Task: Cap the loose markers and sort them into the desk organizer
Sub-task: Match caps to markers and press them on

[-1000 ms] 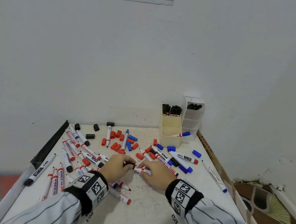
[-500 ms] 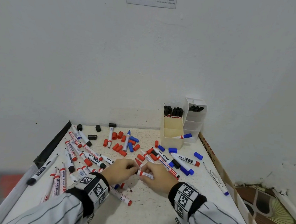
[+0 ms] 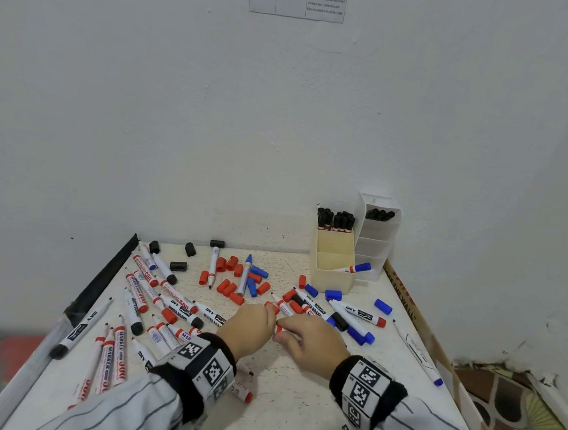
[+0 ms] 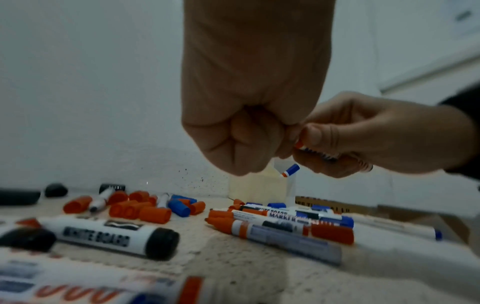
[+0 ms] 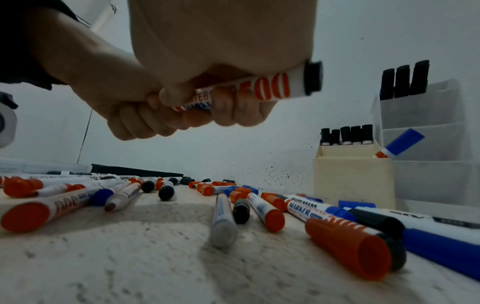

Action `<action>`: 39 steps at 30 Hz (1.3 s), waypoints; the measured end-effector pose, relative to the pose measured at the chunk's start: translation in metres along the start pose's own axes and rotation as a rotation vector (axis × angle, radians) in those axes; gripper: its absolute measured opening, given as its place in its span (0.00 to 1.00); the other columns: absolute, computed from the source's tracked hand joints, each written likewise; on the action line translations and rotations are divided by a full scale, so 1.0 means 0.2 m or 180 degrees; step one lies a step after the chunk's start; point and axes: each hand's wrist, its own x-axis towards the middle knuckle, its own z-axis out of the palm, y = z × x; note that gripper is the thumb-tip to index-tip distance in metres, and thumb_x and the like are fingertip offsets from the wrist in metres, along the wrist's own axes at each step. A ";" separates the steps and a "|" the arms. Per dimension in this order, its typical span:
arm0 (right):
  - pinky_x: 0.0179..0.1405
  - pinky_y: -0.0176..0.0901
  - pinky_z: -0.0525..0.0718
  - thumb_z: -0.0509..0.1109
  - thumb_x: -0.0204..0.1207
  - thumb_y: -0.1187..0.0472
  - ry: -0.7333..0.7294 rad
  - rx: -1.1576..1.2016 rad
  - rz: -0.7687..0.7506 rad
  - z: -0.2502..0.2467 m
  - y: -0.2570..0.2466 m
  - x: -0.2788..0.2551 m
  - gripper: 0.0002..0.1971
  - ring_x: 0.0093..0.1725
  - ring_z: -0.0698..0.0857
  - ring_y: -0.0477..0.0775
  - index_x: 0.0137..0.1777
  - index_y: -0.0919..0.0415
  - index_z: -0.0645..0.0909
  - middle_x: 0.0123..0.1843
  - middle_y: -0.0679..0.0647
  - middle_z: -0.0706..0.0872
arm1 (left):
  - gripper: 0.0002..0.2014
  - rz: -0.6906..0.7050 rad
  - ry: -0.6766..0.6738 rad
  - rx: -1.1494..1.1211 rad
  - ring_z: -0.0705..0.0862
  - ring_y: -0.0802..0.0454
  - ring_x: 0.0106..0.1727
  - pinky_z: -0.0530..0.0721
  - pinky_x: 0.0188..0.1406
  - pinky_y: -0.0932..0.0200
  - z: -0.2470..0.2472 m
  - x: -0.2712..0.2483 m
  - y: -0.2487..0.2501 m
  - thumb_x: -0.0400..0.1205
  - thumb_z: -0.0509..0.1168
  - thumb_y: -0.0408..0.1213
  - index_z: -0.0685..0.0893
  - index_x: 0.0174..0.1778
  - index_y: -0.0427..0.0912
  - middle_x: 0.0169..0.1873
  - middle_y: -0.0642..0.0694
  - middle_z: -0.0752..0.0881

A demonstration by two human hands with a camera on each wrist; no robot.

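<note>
**Both hands meet over the middle of a marker-strewn bench**

Along the left edge of the bench (image 3: 284, 411) runs a dark strip (image 3: 106, 277), and a thin black-capped pen (image 3: 81, 328) lies just beside it. Inward from there, a fan of white-board markers (image 3: 157, 300) covers the left part of the surface, some capped, some with bare tips. Toward the back sit a few loose black caps (image 3: 178, 266), then a cluster of red caps (image 3: 228, 288) with a few blue ones among them.

At the centre, the left hand (image 3: 249, 329) is curled into a fist, its fingertips pinching at the tip end of a marker (image 5: 272, 86); what they pinch is hidden. The right hand (image 3: 311, 339) wraps its fingers round that marker's barrel, held above the surface, its black end sticking out to the right. The near strip of bench in front of the wrists is mostly bare.

Right of the hands lies another heap of markers (image 3: 353, 315) and blue caps (image 3: 383, 306). Behind it, at the back right corner against the wall, stands the desk organizer (image 3: 332, 277): black-capped markers upright in its rear compartments, one blue-capped marker (image 3: 356, 268) leaning in the front. A thin blue-tipped pen (image 3: 417, 352) lies near the right edge.
</note>
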 end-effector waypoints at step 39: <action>0.46 0.41 0.78 0.61 0.80 0.50 0.0662 0.0419 0.1869 -0.31 0.53 -0.08 0.11 0.44 0.82 0.49 0.47 0.55 0.82 0.43 0.52 0.86 | 0.21 -0.0666 -0.0787 -0.1242 0.73 0.43 0.69 0.63 0.70 0.35 0.05 0.55 0.29 0.84 0.50 0.58 0.72 0.70 0.56 0.67 0.46 0.77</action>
